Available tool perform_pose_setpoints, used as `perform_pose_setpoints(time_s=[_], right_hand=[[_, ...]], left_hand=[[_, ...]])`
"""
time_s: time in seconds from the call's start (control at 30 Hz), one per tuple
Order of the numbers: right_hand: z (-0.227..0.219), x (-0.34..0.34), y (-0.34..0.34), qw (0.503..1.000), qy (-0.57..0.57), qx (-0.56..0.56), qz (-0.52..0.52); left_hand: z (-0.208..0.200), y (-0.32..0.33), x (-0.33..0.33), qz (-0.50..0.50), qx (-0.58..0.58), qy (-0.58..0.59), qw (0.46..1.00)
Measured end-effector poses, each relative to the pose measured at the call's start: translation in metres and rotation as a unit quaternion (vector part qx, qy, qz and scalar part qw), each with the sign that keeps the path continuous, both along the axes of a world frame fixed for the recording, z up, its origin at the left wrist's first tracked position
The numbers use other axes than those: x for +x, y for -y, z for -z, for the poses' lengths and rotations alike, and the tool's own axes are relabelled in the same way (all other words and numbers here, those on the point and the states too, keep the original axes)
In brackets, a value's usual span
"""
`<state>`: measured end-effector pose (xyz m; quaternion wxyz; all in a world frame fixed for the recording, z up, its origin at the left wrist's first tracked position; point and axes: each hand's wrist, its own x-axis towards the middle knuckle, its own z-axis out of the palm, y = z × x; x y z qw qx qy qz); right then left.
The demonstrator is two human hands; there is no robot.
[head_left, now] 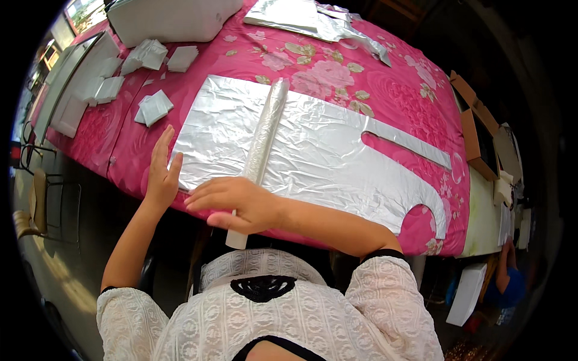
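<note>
A silver foil-like sheet (325, 150) lies wrinkled across the table, with a long slot and a rounded cutout at its right end. Across its left part rests a long, pale, shiny roll (265, 135), its near end sticking out past the table edge. My left hand (162, 171) is at the sheet's left edge, held on its side with fingers stretched and nothing in it. Over the near part of the roll is my right hand (238, 204), fingers extended leftward and thumb apart. It covers a stretch of the roll; whether the palm touches it cannot be told.
The table wears a pink flowered cloth (325, 75). Small stacks of white folded pieces (155, 108) lie at the left, near a large white box (174, 21). More silver sheets (295, 18) are at the back. Cardboard boxes (478, 132) stand at the right; another person (506, 283) is beyond.
</note>
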<state>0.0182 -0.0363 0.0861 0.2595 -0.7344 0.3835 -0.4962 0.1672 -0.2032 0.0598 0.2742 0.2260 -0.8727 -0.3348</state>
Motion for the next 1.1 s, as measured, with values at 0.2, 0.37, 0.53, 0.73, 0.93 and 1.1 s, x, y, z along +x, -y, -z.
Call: perform_pose_setpoints(time_s=[0.2,0.37,0.53,0.73,0.93,1.1], right_hand=[[0.043,-0.079,0.026,0.925,-0.292,0.004,0.242],[0.054,-0.058,0.095,0.922,-0.341,0.005,0.185],[0.057,0.003,0.162,0.894,-0.314,0.081,0.310],[0.078,0.019,0.167,0.854,0.197,0.138,0.461],[-0.007,-0.013,0.100,0.726,0.657,0.179,0.099],[-0.024,-0.026,0.063,0.782,0.573,0.164,0.183]], left_hand=[[0.002,-0.023,0.096,-0.032,0.110,0.029,0.993],[0.005,-0.045,0.094,-0.041,0.191,0.051,0.979],[0.005,-0.047,0.068,-0.111,0.097,0.180,0.973],[-0.005,-0.045,0.067,-0.053,0.313,0.124,0.940],[-0.037,-0.068,0.048,0.151,0.743,-0.093,0.645],[-0.024,-0.086,0.020,0.130,0.572,0.081,0.806]])
